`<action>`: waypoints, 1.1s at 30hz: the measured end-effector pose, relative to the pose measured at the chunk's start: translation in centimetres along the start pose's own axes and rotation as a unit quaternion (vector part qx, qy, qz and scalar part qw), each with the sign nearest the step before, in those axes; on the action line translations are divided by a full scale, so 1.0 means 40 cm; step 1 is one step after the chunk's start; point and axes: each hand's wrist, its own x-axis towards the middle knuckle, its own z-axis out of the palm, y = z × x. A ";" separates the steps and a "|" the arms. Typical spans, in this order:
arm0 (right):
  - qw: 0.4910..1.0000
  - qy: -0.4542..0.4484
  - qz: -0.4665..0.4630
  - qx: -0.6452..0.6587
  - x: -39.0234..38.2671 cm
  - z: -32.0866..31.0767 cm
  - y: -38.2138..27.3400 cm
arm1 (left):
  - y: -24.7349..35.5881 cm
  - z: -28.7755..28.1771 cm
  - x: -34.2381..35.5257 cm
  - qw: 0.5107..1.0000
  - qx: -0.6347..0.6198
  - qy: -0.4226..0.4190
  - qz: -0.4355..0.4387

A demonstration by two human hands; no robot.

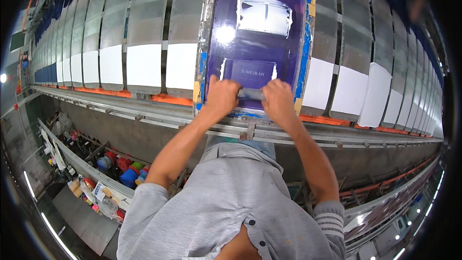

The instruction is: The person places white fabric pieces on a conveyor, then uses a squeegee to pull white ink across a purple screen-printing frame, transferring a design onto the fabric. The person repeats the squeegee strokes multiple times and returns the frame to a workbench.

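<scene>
Screen frame [206, 43]: metal, worn, paint-stained blue, w/ tan tape patches at corners. Mesh [260, 43]: fine fabric, purple emulsion coat, glossy, lamp glare showing; white ink smear, wet-looking, near top. Squeegee [251, 94]: dull grey grip, material unclear, clasped by left hand [221, 97] and right hand [278, 99]. Pallets [144, 33]: smooth, grey semi-gloss upper, matt white pieces on lower ends, cloth or paper, can't tell. Rail [144, 108]: bare metal, scuffed, orange-painted strip above. Shirt [226, 202]: grey knit cloth, matt, dark plastic buttons. Tubs [127, 175] below: plastic, glossy, mixed colours.
</scene>
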 end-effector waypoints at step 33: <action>0.952 0.114 0.221 0.177 0.033 -0.078 0.182 | -0.028 -0.065 0.142 0.999 0.045 -0.020 -0.014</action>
